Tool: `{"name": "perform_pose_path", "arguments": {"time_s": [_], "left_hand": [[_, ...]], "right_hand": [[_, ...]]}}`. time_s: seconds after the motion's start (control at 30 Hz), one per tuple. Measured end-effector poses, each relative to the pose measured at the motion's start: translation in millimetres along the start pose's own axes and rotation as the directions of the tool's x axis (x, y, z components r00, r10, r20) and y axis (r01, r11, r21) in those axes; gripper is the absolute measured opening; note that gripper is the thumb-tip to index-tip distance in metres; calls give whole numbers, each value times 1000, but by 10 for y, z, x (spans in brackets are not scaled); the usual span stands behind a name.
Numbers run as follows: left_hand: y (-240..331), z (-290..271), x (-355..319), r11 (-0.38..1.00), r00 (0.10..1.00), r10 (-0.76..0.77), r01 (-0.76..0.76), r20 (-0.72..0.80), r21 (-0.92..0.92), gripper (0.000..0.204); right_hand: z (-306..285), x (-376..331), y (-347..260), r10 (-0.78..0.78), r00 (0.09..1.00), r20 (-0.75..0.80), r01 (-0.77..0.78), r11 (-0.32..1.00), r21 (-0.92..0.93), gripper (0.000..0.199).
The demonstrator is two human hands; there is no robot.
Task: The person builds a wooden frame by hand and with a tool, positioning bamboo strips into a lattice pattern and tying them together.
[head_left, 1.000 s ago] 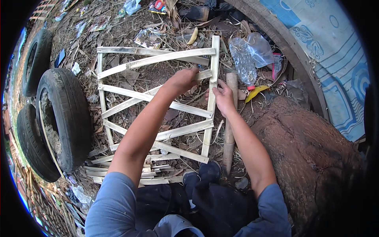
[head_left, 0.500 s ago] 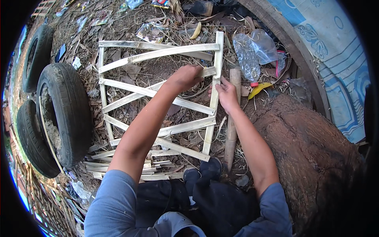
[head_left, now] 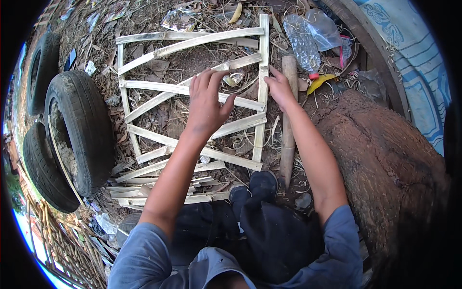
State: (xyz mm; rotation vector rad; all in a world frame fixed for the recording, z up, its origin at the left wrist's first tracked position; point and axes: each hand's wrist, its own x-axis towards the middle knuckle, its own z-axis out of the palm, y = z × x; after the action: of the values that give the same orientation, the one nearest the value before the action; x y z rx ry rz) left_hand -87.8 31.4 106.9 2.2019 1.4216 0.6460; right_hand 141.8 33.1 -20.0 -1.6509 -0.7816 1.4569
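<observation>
A frame of pale split-bamboo slats [head_left: 264, 96] lies on the littered ground, its crosswise strips running in zigzags between two uprights. Over its middle, my left hand [head_left: 206, 103] is open, fingers spread, above a crosswise slat [head_left: 163, 87]; whether it touches the slat I cannot tell. My right hand [head_left: 280, 90] grips the edge of the right upright, with some fingers hidden. Just right of the frame lies a round wooden stick [head_left: 287, 139], partly beneath my right wrist. A loose pile of bamboo strips [head_left: 207, 196] lies near my feet.
Old tyres [head_left: 84, 135] stand at the left. A large brown tree trunk [head_left: 380, 159] fills the right side. Beyond the stick lie a clear plastic bottle [head_left: 302, 45] and a yellow leaf [head_left: 319, 83]. A blue patterned sheet [head_left: 414, 62] hangs at the far right.
My left hand has let go of the upper slat near the right upright and moved left and nearer, opening. My right hand stays at the upright. The whole view has shifted slightly.
</observation>
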Motion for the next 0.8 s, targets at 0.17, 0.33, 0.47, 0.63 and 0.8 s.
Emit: {"name": "perform_pose_path", "arguments": {"time_s": [0.17, 0.33, 0.47, 0.63, 0.8], "left_hand": [[-20, -331, -1255, 951, 945, -300, 307, 129, -39, 49], [69, -309, -1315, 968, 958, -235, 246, 166, -49, 44], [55, -135, -597, 989, 985, 115, -126, 127, 76, 50], [-136, 204, 22, 960, 777, 24, -193, 629, 203, 36], [-128, 309, 86, 929, 764, 63, -280, 643, 241, 21]], "right_hand": [[118, -220, -286, 106, 994, -24, -98, 968, 231, 31], [111, -285, -276, 109, 989, 98, -130, 959, 250, 20], [152, -422, -428, 114, 974, 193, -160, 958, 238, 24], [239, -492, -416, 70, 980, 186, -122, 951, 285, 25], [182, -514, -448, 37, 981, 190, -91, 955, 281, 24]]}}
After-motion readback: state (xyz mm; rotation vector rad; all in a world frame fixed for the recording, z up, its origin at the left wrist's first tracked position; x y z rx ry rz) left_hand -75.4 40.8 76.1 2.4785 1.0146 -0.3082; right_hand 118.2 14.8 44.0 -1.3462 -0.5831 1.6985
